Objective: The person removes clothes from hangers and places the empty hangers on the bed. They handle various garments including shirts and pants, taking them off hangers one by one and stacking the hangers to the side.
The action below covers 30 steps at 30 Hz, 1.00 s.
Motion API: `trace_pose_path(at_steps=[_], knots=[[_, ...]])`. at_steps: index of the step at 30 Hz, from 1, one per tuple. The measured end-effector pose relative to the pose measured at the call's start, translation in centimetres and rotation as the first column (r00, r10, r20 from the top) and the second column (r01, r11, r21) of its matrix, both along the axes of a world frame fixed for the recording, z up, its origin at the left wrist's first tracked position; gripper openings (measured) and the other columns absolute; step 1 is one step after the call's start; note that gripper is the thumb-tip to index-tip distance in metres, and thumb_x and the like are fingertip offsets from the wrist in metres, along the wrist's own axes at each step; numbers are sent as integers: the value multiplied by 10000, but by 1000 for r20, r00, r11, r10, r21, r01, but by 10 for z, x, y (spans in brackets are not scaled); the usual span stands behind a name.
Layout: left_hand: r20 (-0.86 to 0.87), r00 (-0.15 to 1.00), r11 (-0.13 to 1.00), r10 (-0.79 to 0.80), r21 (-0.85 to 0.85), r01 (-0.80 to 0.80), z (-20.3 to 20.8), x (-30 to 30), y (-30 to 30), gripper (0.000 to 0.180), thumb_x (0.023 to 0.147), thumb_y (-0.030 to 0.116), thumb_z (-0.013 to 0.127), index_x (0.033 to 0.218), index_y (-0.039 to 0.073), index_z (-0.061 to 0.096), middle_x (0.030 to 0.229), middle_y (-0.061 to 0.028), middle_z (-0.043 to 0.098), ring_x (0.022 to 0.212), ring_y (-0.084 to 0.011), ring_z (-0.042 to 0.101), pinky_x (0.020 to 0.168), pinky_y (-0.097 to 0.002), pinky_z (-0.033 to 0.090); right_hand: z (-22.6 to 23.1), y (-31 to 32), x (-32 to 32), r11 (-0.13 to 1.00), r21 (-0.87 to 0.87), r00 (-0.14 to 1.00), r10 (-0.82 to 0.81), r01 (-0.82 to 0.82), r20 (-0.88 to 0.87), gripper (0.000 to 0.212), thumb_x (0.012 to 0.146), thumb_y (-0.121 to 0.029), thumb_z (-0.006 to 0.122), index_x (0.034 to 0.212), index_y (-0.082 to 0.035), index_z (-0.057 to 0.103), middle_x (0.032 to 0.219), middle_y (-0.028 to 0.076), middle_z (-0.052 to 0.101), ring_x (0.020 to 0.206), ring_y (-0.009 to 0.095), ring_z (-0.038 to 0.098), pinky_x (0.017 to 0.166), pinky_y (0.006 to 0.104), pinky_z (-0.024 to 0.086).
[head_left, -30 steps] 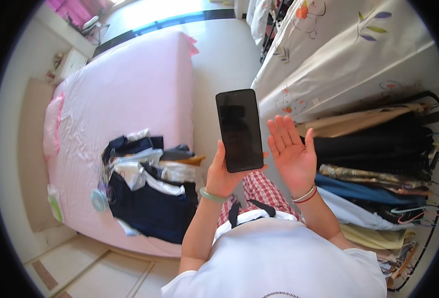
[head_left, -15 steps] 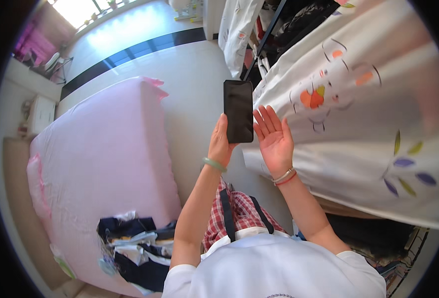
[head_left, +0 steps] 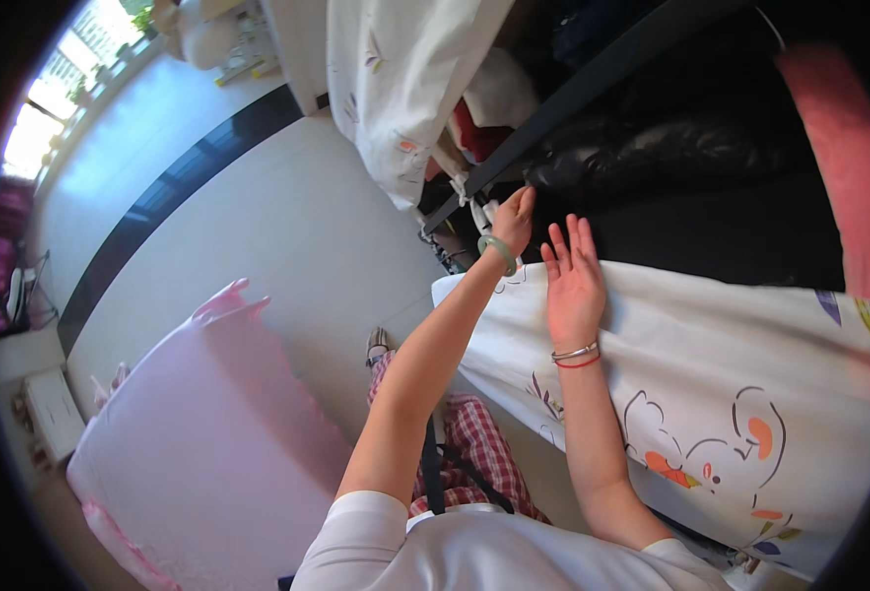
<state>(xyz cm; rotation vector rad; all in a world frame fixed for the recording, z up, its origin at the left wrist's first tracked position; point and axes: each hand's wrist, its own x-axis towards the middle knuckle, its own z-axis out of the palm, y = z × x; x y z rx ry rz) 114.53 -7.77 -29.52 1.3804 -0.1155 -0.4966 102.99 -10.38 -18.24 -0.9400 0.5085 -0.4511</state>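
Observation:
My left hand (head_left: 514, 222), with a pale green bangle on the wrist, is closed at the wardrobe opening, thumb pointing up. The black smartphone seen in it earlier blends into the dark clothes behind, so its outline cannot be made out. Beside it my right hand (head_left: 577, 291) is open and holds nothing, palm up and fingers stretched out. A silver bracelet and a red cord circle that wrist. Under my right hand hangs a white curtain (head_left: 691, 345) printed with cartoon animals and leaves. Black clothes (head_left: 701, 217) fill the space beyond both hands.
A dark metal bar (head_left: 593, 89) slants across the wardrobe, with a pink cloth (head_left: 844, 167) at far right. Another curtain (head_left: 396, 89) hangs at the back. A bed with a pink cover (head_left: 208, 443) stands left on the pale floor (head_left: 248, 217). Potted plants line the window.
My view has swung right, toward the wardrobe. The bed now sits lower left and its clothes heap is almost out of view. More dark clothes show. My right hand keeps its open pose.

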Motion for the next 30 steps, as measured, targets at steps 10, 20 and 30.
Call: trace_pose_path(at_steps=[10,20,30], knots=[[354,876,903,-327,390,179,-52,18,-97,472,944,243,509,1387,81,489,1423,-188,472,1321,-337,445,1084,-407,378,-46,-45,14,946,210,963,-264,247,56,508,1038,-284,372,1477,-29,348,1552,76,337,1410,238,324,1166,386,252],[578,798,881,-171,453,-139,-62,9,-73,355,908,156,532,1240,46,597,1264,-200,581,1186,-346,543,998,-436,410,-79,-43,23,880,339,933,-359,334,12,514,1022,-348,420,1454,-71,393,1526,48,380,1386,235,342,1155,385,267],[-459,888,768,-34,-580,-271,21,-32,31,638,1038,483,354,1369,-47,486,1415,-168,503,1344,-263,434,1134,-380,318,-58,-9,21,891,410,976,-216,194,7,584,1023,-419,376,1477,-54,339,1533,98,359,1409,273,337,1170,406,269]])
